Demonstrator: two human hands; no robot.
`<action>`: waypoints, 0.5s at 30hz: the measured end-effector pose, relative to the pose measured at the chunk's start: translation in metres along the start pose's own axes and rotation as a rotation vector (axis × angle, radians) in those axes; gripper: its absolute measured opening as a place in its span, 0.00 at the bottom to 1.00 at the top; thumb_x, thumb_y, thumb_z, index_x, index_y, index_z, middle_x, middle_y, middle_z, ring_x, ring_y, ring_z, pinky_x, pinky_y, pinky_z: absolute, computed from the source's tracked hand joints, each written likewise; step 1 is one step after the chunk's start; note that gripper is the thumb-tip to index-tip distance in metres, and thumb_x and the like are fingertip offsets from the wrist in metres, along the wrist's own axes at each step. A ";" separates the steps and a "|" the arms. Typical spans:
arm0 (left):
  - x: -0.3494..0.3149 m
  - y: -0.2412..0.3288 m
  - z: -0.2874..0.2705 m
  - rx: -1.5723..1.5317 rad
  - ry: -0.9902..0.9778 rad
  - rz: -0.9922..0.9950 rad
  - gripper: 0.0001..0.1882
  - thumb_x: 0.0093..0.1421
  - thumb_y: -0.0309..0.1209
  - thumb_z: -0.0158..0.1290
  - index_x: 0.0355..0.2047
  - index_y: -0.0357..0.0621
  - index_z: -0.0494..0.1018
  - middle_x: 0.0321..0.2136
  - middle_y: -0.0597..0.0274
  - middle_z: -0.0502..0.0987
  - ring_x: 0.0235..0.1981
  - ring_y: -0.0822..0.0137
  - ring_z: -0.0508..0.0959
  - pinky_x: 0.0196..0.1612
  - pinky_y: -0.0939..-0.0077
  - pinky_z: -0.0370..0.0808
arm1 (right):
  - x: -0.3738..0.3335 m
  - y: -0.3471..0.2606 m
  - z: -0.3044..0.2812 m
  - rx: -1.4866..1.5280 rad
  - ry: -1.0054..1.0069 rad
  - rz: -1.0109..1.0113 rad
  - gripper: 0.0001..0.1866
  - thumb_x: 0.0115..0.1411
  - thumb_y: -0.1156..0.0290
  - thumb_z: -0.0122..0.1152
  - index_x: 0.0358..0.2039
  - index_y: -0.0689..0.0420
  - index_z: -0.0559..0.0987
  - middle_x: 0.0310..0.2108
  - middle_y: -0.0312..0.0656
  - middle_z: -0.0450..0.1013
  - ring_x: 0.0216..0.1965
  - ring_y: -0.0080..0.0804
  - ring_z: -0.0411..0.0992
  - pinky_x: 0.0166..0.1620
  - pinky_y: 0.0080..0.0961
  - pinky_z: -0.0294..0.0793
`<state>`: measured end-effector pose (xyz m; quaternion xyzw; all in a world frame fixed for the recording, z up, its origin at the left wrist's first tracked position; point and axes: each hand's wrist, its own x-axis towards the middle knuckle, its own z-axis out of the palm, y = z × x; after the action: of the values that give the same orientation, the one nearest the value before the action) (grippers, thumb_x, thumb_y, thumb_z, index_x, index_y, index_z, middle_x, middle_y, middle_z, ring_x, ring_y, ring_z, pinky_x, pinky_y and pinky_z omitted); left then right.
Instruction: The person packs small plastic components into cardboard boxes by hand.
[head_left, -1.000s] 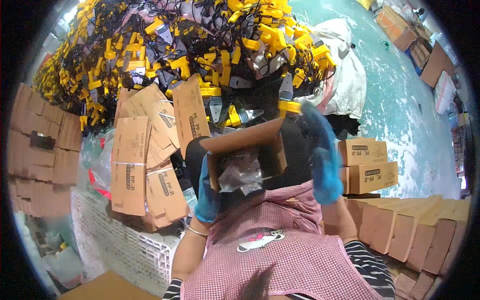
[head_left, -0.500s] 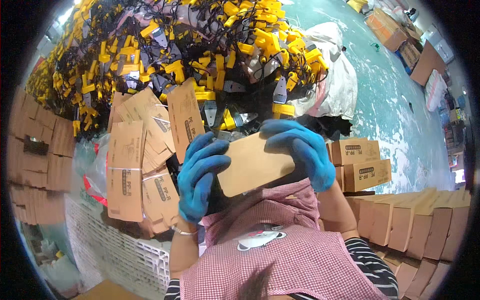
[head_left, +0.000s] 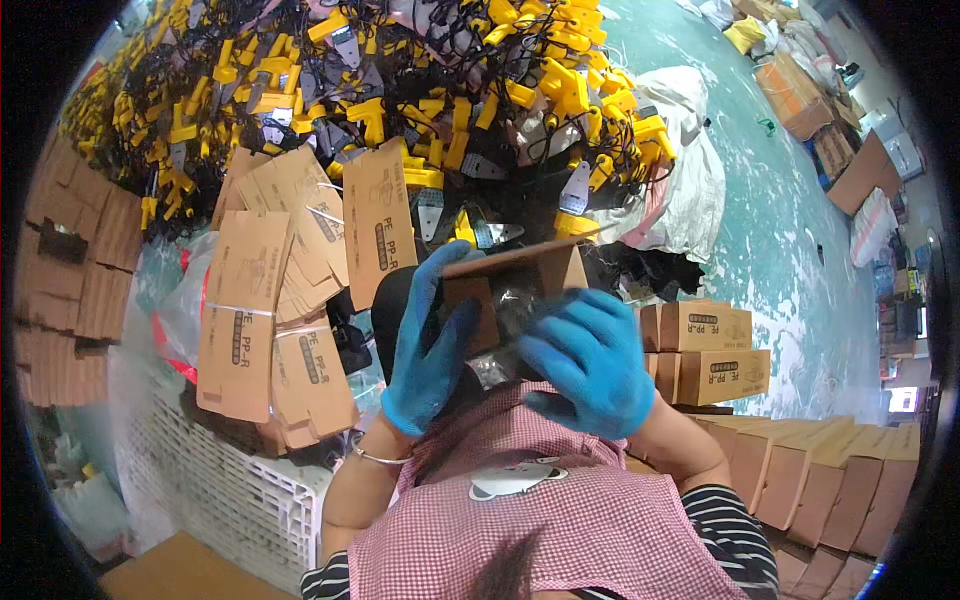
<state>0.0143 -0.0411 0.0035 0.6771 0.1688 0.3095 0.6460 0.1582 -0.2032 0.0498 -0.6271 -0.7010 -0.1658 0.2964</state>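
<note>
In front of my apron I have an open brown cardboard box, its end flap raised along the top. Inside its mouth shows shiny clear plastic around something dark that I cannot make out. My left hand, in a blue glove, grips the box's left side, fingers upright and thumb at the opening. Over the right part of the mouth is my right hand, also blue-gloved. Its fingers are bent toward the plastic and smeared by motion, so their hold on it does not show.
A large heap of yellow and black corded tools lies ahead. Flat cartons are stacked left, beside a white plastic crate. Closed boxes stand at right, with a long row of cartons nearer me. A white sack lies beyond.
The box, earlier held in both hands with a plain face toward me, now shows its open mouth and raised flap. My right hand has moved down over the opening; my left still holds the side.
</note>
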 end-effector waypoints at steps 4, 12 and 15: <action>-0.004 0.000 0.004 -0.016 -0.060 0.055 0.39 0.57 0.21 0.56 0.68 0.41 0.55 0.64 0.53 0.62 0.66 0.58 0.63 0.69 0.64 0.58 | 0.022 0.024 0.014 -0.015 -0.193 0.215 0.18 0.53 0.56 0.69 0.37 0.56 0.79 0.38 0.48 0.74 0.45 0.54 0.70 0.56 0.49 0.67; 0.014 -0.015 -0.028 -0.039 -0.178 0.297 0.25 0.47 0.18 0.50 0.49 0.40 0.70 0.55 0.52 0.73 0.61 0.51 0.69 0.67 0.58 0.61 | -0.011 0.045 -0.005 0.886 0.380 0.706 0.23 0.69 0.53 0.49 0.50 0.61 0.76 0.48 0.45 0.76 0.55 0.39 0.71 0.58 0.39 0.70; 0.015 0.000 -0.038 0.169 -0.294 0.391 0.19 0.50 0.23 0.53 0.44 0.40 0.71 0.51 0.49 0.75 0.60 0.46 0.69 0.66 0.53 0.61 | 0.017 0.084 -0.002 0.859 -0.292 0.294 0.26 0.67 0.56 0.51 0.58 0.62 0.73 0.61 0.50 0.67 0.63 0.45 0.66 0.65 0.42 0.64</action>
<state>0.0014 -0.0025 0.0051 0.7863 -0.0355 0.3114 0.5325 0.2400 -0.1778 0.0509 -0.5571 -0.6443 0.2725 0.4475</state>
